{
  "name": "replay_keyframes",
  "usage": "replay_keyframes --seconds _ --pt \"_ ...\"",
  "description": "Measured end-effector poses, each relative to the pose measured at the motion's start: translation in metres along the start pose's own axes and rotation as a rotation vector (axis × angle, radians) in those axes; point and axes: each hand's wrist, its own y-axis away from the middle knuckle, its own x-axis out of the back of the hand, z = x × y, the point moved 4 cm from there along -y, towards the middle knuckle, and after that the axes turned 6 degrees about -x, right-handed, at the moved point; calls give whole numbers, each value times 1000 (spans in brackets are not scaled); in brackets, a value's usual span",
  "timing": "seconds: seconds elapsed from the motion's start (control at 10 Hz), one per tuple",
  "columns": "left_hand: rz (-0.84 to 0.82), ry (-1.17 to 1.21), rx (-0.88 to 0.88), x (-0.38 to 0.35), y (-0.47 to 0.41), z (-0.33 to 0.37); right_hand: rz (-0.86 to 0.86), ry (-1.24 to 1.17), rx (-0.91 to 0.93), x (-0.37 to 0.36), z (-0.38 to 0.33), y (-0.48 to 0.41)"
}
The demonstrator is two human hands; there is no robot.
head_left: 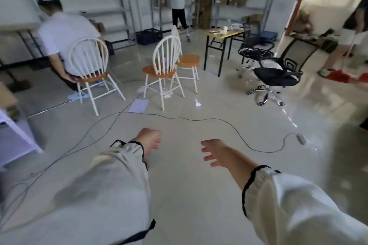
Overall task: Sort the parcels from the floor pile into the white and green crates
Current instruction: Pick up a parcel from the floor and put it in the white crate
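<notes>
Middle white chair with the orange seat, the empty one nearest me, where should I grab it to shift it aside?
Probably by the top of the hoop back, coming from your side. The chair stands upright with its back turned roughly toward you, so the curved rail is reachable first, and the seat lies beyond the spindles. Your left hand and right hand are both empty.
</notes>
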Motion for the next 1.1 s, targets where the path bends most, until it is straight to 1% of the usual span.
replay_keyframes --seconds 0.1,0.2,0.3,0.4,0.5,0.6,0.7,0.9,1.0,1.1 --pt "95 73 98 65 -13 -43 -64 110 20 -63 -42 -29" --pt "156 109 190 107 -31 -79 -127 200 2 -110 -69 -68" --pt "198 169 285 133 -65 -108 -197 267 -30 -146 -91 -112" --pt "237 208 370 147 -114 -125 -262 324 -76 -168 -113 -167" --pt "279 248 424 150 -169 -139 -271 372 -101 -182 -138 -231" --pt "289 281 467 146 -231 -166 -236 424 -124 -194 -150 -298" --pt "287 293 506 135 -292 -205 -231 462 -164 -212 -144 -365" --pt "314 300 585 100 -437 -338 -230 494 -182 -293 -95 -531" --pt "297 235 541 61 -514 -415 -233 421 -178 -344 -44 -613" --pt "290 178 526 28 -602 -511 -246 425 -176 -405 15 -730"
